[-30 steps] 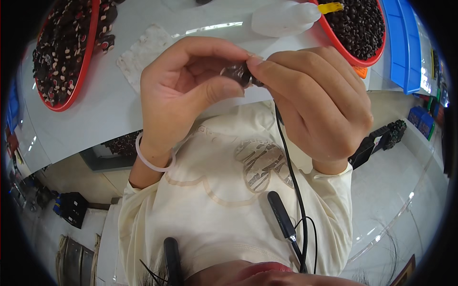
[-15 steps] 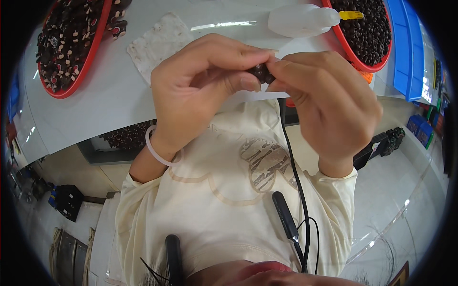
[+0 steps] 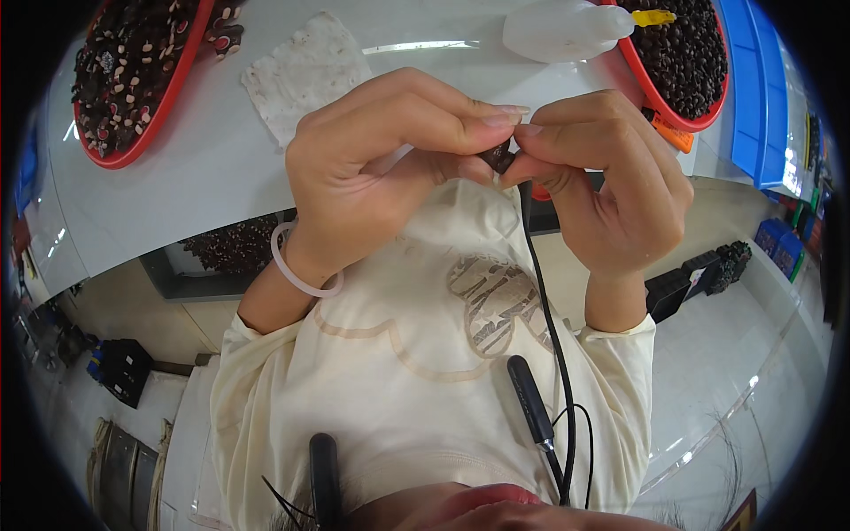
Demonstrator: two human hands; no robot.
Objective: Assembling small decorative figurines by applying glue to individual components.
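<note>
A small dark brown piece (image 3: 498, 157) is pinched between my two hands above the near edge of the table; my fingers cover most of it, so its kind cannot be made out. My left hand (image 3: 381, 150) grips it from the left with thumb and forefinger. From the right, the thumb and forefinger of my right hand (image 3: 611, 177) close on its other side. The fingertips of both hands nearly meet there.
At the far left a red-rimmed tray (image 3: 133, 146) holds dark pieces with pale and red bits. A red tray (image 3: 699, 122) of small dark parts stands far right, by a white squeeze bottle (image 3: 562, 34) with a yellow tip. A stained white cloth (image 3: 305, 75) lies between them; blue bins (image 3: 753, 97) stand right.
Both hands have shifted slightly, and the right hand's fingers have turned around the dark piece. The piece stays pinched between the hands. The view has moved a little.
</note>
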